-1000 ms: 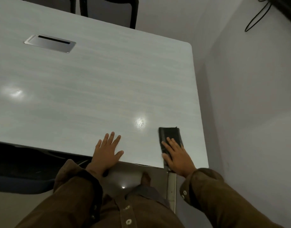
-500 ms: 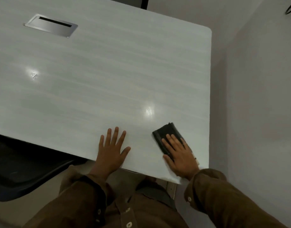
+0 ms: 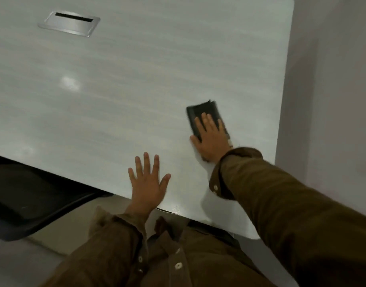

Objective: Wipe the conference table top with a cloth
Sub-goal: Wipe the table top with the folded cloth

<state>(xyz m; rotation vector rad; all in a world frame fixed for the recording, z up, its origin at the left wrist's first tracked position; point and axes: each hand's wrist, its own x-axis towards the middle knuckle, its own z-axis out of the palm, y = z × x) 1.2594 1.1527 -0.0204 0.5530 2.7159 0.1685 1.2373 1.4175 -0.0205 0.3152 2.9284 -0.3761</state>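
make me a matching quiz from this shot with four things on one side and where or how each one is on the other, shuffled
Things:
1. cloth
2. left hand
3. right hand
4. metal hatch

Places or states:
A. flat on the bare table near its front edge, fingers spread
B. set into the table, far left
C. dark, folded, partly under fingers
D. pressing down on the cloth, toward the right edge

Pairs: 1-C, 2-A, 3-D, 4-B
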